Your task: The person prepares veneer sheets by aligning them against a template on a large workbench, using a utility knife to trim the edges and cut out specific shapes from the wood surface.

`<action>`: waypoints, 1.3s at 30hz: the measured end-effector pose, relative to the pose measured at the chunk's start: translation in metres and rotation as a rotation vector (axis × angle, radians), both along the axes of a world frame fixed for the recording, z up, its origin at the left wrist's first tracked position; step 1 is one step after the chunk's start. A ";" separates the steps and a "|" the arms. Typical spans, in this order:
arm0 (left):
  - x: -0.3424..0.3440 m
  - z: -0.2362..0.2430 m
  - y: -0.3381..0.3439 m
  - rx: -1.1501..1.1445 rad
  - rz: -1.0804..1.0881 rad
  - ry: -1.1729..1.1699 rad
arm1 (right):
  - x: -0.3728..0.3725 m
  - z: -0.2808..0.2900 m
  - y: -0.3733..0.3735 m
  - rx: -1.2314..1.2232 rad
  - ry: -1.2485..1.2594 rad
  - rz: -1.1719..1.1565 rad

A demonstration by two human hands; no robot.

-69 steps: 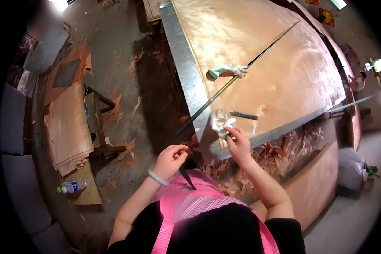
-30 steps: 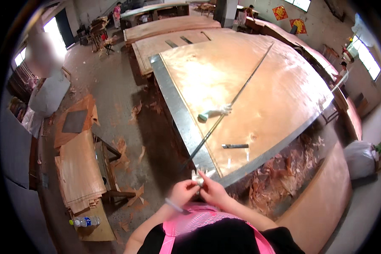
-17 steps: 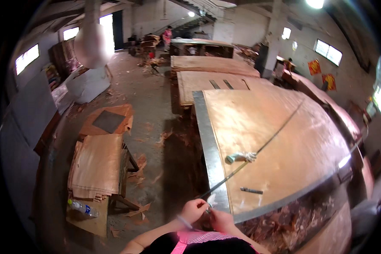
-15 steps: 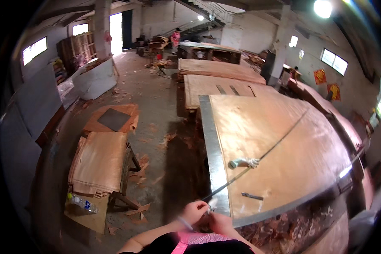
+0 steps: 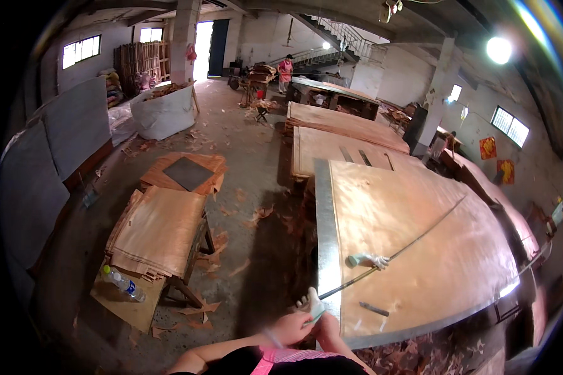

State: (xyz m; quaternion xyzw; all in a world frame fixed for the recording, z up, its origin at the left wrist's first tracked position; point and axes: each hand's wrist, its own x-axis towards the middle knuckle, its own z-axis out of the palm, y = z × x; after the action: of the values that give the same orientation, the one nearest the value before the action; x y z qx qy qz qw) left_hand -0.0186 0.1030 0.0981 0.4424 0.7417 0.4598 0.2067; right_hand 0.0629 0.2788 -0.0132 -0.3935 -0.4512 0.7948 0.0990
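Observation:
My right hand (image 5: 310, 302) is in a white work glove with a green cuff (image 5: 316, 314), its fingers stretched out and holding nothing. My left hand (image 5: 291, 329) is bare, closed on the glove's cuff at the right wrist. Both hands are at the near left corner of a large table. On its light brown veneer sheet (image 5: 419, 237) lies the other glove (image 5: 368, 260), its green cuff to the left. A long thin rod (image 5: 419, 239) runs diagonally beneath or beside that glove, its near end close to my right fingers. A short dark strip (image 5: 374, 309) lies nearer me.
At left, a low stand bears stacked veneer sheets (image 5: 159, 231) and a plastic bottle (image 5: 125, 284). Beyond it, a dark square plate (image 5: 187, 173) rests on brown sheets. Veneer scraps (image 5: 259, 215) litter the floor. More stacked tables stand ahead; a person in pink (image 5: 285, 72) stands far off.
The glove, earlier bunched between my hands, now covers my right hand. My left hand has shifted to its cuff. The head view has tilted and moved a little.

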 end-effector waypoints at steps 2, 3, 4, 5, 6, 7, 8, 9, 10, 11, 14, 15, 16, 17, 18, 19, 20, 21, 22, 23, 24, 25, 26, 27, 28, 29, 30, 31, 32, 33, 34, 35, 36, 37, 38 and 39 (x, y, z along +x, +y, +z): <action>0.000 -0.005 -0.004 0.100 0.027 0.129 | -0.014 0.021 -0.023 -0.128 0.066 -0.068; 0.001 -0.006 -0.004 0.086 0.037 0.148 | -0.020 0.035 -0.031 -0.253 0.129 -0.156; 0.001 -0.007 -0.003 0.088 0.040 0.150 | -0.023 0.039 -0.028 -0.252 0.130 -0.153; 0.001 -0.008 -0.003 0.096 0.057 0.170 | -0.026 0.041 -0.022 -0.346 0.150 -0.058; 0.002 -0.009 -0.003 0.104 0.071 0.187 | -0.031 0.051 -0.022 -0.392 0.159 -0.013; 0.002 -0.009 -0.003 0.104 0.074 0.187 | -0.037 0.061 -0.023 -0.439 0.167 0.037; 0.002 -0.010 -0.005 0.074 0.104 0.108 | -0.050 0.085 -0.034 -0.486 0.240 -0.005; 0.003 -0.009 -0.006 0.050 0.131 0.028 | -0.056 0.098 -0.040 -0.528 0.314 -0.050; 0.005 0.001 -0.002 0.059 0.122 0.027 | -0.054 0.087 -0.027 -0.517 0.316 -0.057; 0.005 0.012 0.002 0.119 0.090 -0.048 | -0.054 0.067 -0.007 -0.287 0.406 -0.011; 0.001 0.018 0.004 0.225 0.089 -0.154 | -0.058 0.070 -0.012 0.107 0.449 0.044; -0.002 0.025 0.004 0.233 0.089 -0.175 | -0.061 0.066 -0.013 0.258 0.335 0.022; -0.003 0.029 0.006 0.246 0.083 -0.197 | -0.063 0.058 -0.009 0.414 0.217 -0.007; 0.003 0.026 0.009 0.276 0.089 -0.182 | -0.064 0.044 -0.003 0.584 0.119 0.035; 0.003 0.019 0.006 0.200 0.050 -0.115 | -0.072 0.048 -0.007 0.743 -0.012 0.155; 0.003 0.012 0.004 0.181 0.050 -0.098 | -0.073 0.052 -0.014 0.675 -0.144 0.227; 0.004 0.005 0.001 0.161 0.051 -0.081 | -0.075 0.053 -0.026 0.605 -0.276 0.299; 0.004 0.004 0.003 0.169 0.044 -0.082 | -0.084 0.049 -0.028 0.612 -0.279 0.292; 0.005 0.005 0.004 0.159 0.011 -0.060 | -0.097 0.045 -0.030 0.285 0.050 0.180; 0.005 0.006 0.006 0.150 -0.022 -0.038 | -0.103 0.041 -0.026 -0.046 0.373 0.067; 0.005 0.004 0.006 0.151 -0.014 -0.041 | -0.103 0.040 -0.026 -0.047 0.369 0.074; 0.005 0.002 0.007 0.147 -0.011 -0.036 | -0.103 0.039 -0.026 -0.085 0.367 0.102; 0.005 0.000 0.007 0.144 -0.008 -0.032 | -0.103 0.037 -0.025 -0.122 0.364 0.129; 0.005 0.002 0.008 0.145 -0.007 -0.034 | -0.100 0.034 -0.019 -0.104 0.444 0.097; 0.003 0.005 0.010 0.150 0.005 -0.040 | -0.097 0.031 -0.014 -0.104 0.441 0.097; 0.003 0.008 0.011 0.155 0.018 -0.046 | -0.093 0.028 -0.009 -0.076 0.571 0.070; 0.002 0.008 0.011 0.153 0.022 -0.047 | -0.093 0.030 -0.011 -0.065 0.636 0.059; 0.001 0.007 0.009 0.156 0.030 -0.039 | -0.094 0.038 -0.016 -0.060 0.701 0.051; 0.000 0.006 0.007 0.159 0.039 -0.030 | -0.095 0.046 -0.022 -0.118 0.642 -0.013; -0.001 0.006 0.005 0.154 0.047 -0.031 | -0.096 0.054 -0.027 -0.173 0.581 -0.077; -0.002 0.006 0.009 0.152 0.030 -0.030 | -0.095 0.034 -0.014 -0.165 0.582 -0.084; -0.001 0.009 0.018 0.158 0.000 -0.030 | -0.093 -0.005 0.016 0.244 0.707 0.031; -0.002 0.009 0.020 0.156 0.004 -0.035 | -0.098 -0.013 0.022 0.355 0.793 0.088; -0.002 0.010 0.024 0.153 0.027 -0.004 | -0.102 -0.016 0.029 0.470 0.888 0.136; -0.003 0.011 0.030 0.151 0.048 0.027 | -0.106 -0.018 0.037 0.577 0.987 0.177; -0.007 0.005 0.031 0.119 0.080 0.013 | -0.119 -0.009 0.033 0.270 0.804 0.013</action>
State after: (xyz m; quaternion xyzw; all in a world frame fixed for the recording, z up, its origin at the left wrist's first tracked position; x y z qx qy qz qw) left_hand -0.0259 0.1344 0.1029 0.4268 0.7316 0.5081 0.1565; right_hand -0.0558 0.3122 -0.0218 -0.0327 -0.4792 0.8195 0.3125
